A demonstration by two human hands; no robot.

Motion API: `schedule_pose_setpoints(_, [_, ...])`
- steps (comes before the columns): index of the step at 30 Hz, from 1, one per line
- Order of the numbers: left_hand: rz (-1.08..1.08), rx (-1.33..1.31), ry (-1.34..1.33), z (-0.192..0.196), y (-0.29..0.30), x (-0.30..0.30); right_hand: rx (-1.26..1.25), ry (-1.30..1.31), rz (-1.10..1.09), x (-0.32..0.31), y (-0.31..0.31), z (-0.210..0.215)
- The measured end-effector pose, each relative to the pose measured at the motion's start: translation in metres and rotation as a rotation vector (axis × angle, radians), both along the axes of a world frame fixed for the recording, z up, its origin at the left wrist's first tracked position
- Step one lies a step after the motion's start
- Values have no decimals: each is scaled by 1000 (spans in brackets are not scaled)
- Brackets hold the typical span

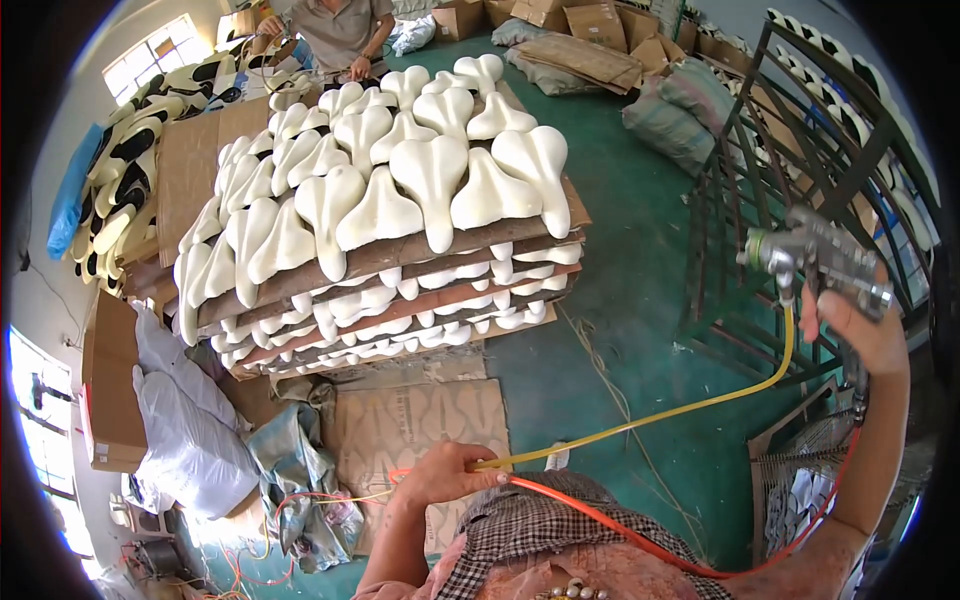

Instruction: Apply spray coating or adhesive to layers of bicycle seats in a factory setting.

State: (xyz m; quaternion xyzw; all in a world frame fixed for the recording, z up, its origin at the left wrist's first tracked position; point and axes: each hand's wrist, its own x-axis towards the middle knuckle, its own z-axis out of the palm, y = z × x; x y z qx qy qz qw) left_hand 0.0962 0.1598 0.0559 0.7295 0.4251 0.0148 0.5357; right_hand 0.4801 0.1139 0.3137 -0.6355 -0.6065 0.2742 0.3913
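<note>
My right hand (868, 325) is raised at the right, its fingers wrapped round a metal spray gun (825, 255). A yellow hose (640, 423) hangs from the gun and runs across to my left hand (440, 474), which is closed round it near my waist. An orange-red hose (600, 522) also passes by the left hand's fingertips and curves up to the gun's handle. Ahead of me, apart from both hands, white bicycle saddle pads (430, 165) lie in rows on stacked boards (475, 240), with more pads between the layers.
A dark metal rack (745, 170) stands close by the gun. Another person (340, 35) works behind the stack. Left are a cardboard box (112, 380), white sacks (185, 430) and black-and-white saddle pieces (125, 190). Flattened cardboard (470, 410) and loose cords lie on the green floor (600, 350).
</note>
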Motion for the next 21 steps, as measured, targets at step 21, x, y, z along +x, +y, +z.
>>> schedule_pose_setpoints(21, [149, 52, 40, 0, 82, -20, 225, 300, 38, 24, 143, -68])
